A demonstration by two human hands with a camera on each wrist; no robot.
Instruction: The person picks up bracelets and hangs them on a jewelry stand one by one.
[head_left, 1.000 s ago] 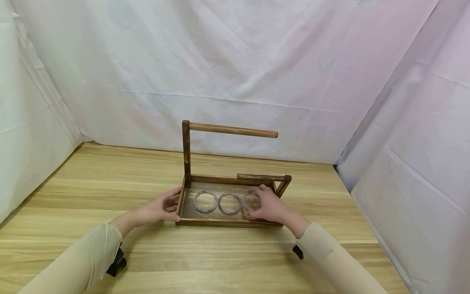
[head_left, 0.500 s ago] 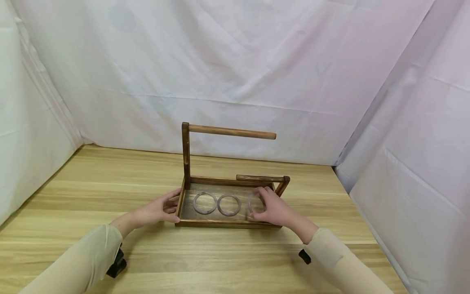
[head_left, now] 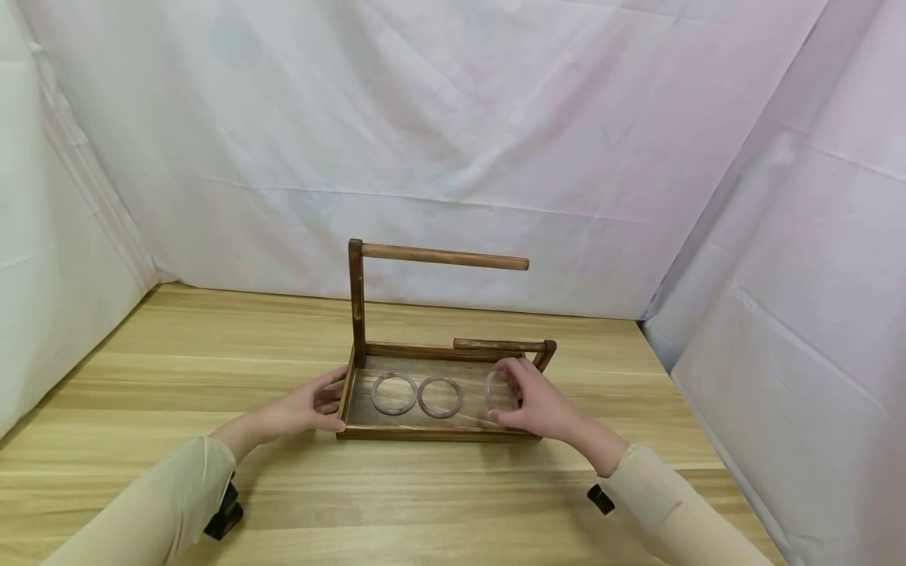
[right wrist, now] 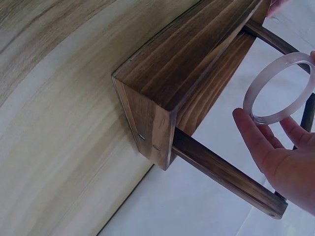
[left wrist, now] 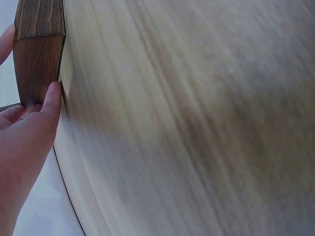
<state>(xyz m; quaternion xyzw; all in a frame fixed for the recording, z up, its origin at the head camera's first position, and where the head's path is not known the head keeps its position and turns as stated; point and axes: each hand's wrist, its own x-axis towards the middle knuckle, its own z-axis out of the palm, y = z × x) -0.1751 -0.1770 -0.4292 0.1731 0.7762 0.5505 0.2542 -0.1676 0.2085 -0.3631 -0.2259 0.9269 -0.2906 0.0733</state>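
Observation:
A dark wooden display stand (head_left: 439, 434) with a shallow tray base sits on the table. Its left end is held by my left hand (head_left: 299, 409), thumb at the front corner and fingers along the side wall. Two pale translucent bangles, a left one (head_left: 374, 395) and a middle one (head_left: 440, 415), lie side by side in the tray. At the tray's right end, my right hand (head_left: 541, 405) pinches a third bangle (right wrist: 268, 70) between thumb and fingers. That bangle is tilted up in the right wrist view, and the fingers partly cover it.
From the stand's left end rises a tall post (head_left: 357, 299) carrying a long upper bar (head_left: 446, 257). A lower bar (head_left: 499, 345) reaches inward from the right end, close behind my right hand. White cloth (head_left: 453, 141) hangs behind the wood-grain table (head_left: 396, 503).
The right hand has moved to the right with its bangle, away from the middle bangle, widening the gap between them. The left hand stays at the stand's left end.

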